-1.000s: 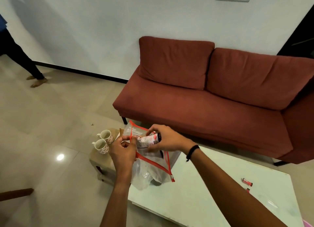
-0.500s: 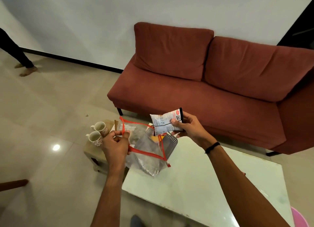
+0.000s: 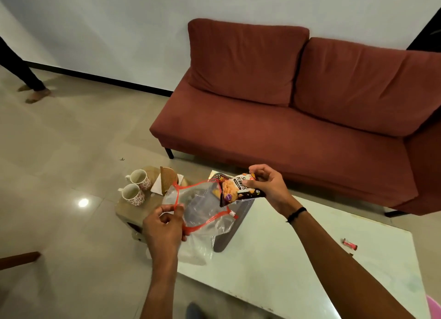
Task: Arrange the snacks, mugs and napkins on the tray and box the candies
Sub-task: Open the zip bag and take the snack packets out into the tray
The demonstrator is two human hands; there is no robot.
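My left hand (image 3: 164,228) pinches the red-trimmed rim of a clear plastic zip bag (image 3: 202,206), holding its mouth wide. My right hand (image 3: 267,185) grips a packet of peanuts (image 3: 239,189) just above the bag's right edge. Under the bag lies a dark grey tray (image 3: 229,237) on the white table (image 3: 298,259), mostly hidden by the plastic. Two floral mugs (image 3: 137,186) stand on a low stool (image 3: 133,211) to the left, next to white napkins (image 3: 158,185) and a brown holder (image 3: 168,181). A red wrapped candy (image 3: 349,243) lies on the table at the right.
A red sofa (image 3: 298,118) runs behind the table. Another person's legs (image 3: 26,80) stand at the far left on the tiled floor. A wooden edge (image 3: 19,259) pokes in at lower left, and something pink (image 3: 434,306) shows at the bottom right corner.
My right hand has drawn the peanut packet out of the bag, turned its printed front toward me and moved it to the bag's right edge. My left hand keeps hold of the bag's rim.
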